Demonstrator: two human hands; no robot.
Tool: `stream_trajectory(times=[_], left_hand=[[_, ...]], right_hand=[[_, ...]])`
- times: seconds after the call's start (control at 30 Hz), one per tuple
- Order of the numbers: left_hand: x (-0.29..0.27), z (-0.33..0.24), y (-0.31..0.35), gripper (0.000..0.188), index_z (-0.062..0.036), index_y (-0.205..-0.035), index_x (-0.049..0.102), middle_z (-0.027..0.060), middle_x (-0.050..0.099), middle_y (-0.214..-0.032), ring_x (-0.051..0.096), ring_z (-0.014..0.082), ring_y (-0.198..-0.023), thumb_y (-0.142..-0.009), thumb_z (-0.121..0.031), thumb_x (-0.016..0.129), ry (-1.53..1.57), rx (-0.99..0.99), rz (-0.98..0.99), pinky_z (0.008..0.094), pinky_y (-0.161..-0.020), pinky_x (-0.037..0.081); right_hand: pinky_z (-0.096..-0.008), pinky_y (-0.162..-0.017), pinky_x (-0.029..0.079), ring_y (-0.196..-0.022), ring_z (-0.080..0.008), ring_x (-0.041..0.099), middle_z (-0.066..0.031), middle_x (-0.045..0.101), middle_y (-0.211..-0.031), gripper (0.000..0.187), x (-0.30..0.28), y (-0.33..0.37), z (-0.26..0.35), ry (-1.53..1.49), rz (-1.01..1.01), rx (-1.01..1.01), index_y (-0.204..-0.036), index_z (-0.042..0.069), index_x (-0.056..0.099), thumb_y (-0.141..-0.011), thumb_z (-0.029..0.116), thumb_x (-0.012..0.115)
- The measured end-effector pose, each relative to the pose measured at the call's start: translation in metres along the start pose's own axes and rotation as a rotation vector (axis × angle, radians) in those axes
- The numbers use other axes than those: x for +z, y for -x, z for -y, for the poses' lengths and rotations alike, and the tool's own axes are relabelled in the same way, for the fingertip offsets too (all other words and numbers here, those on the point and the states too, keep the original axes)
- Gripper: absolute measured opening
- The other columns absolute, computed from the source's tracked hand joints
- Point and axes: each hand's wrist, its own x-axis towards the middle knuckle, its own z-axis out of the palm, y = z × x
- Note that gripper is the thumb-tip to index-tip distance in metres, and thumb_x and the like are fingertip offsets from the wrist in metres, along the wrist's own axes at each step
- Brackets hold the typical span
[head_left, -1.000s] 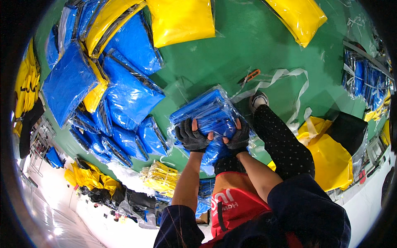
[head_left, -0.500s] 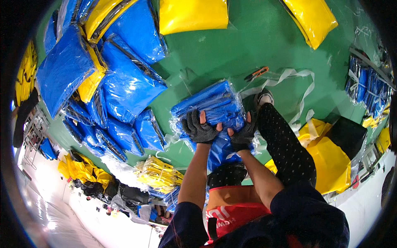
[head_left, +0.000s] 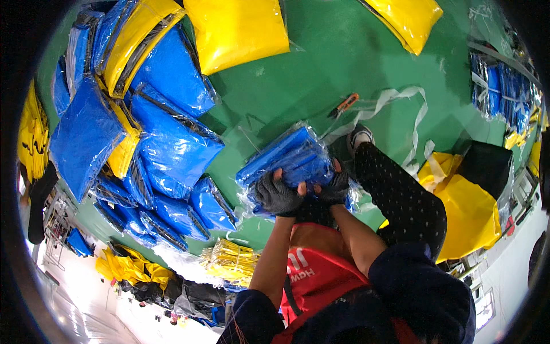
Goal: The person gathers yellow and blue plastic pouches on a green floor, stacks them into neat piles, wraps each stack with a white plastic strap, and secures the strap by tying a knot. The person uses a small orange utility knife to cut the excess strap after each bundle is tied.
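A blue folded bundle wrapped in clear, crinkled plastic is in front of my body, above the green floor. My left hand, in a dark grey glove with bare fingertips, grips its near left side. At the near right side my right hand, gloved the same way, has its fingers curled onto the bundle. The two thumbs almost meet at the near edge. Beyond the bundle lies an orange-and-black cutting tool, with a long white strap curving away to its right.
Blue and yellow plastic-wrapped packs are heaped at the left. Two yellow packs lie farther off. Tied blue bundles stand at the far right. Yellow and black sheets lie beside my right leg, with stacked yellow pieces near my left arm.
The bundle looks more tightly folded, its near part drawn in under my hands. Both hands still hold it. My view has shifted a little.
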Motion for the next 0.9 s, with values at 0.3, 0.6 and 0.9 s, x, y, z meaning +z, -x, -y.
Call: stream_trajectory(times=[0.3,0.6,0.9], left_hand=[[-0.02,0.015,-0.048,0.062,0.0002,-0.12,0.043,0.021,0.046,-0.117,0.043,0.0366,-0.109,-0.072,-0.039,0.048,0.022,0.061,0.328,0.0481,-0.098,0.028],[0.017,0.035,-0.062,0.049,0.0003,-0.1,0.057,0.0174,0.056,-0.094,0.052,0.0336,-0.09,-0.071,-0.039,0.051,0.096,-0.012,0.159,0.0438,-0.081,0.042],[0.021,0.028,-0.069,0.043,-0.0031,-0.096,0.06,0.0137,0.06,-0.09,0.056,0.0314,-0.078,-0.075,-0.04,0.05,-0.019,0.026,0.137,0.0407,-0.068,0.047]], right_hand=[[-0.0391,-0.091,0.037,-0.107,-0.0358,0.047,-0.0215,0.049,-0.116,0.055,-0.009,-0.059,0.092,-0.204,0.062,-0.129,-0.122,0.004,0.045,-0.08,0.038,0.057],[-0.0437,-0.069,0.045,-0.08,-0.0388,0.057,-0.0183,0.059,-0.09,0.044,0.048,-0.079,0.082,-0.016,-0.156,0.04,-0.104,0.01,0.052,-0.087,0.047,0.037],[-0.0411,-0.075,0.043,-0.089,-0.0358,0.055,-0.019,0.056,-0.097,0.048,0.047,-0.091,0.076,-0.156,-0.09,0.005,-0.11,0.007,0.047,-0.088,0.048,0.036]])
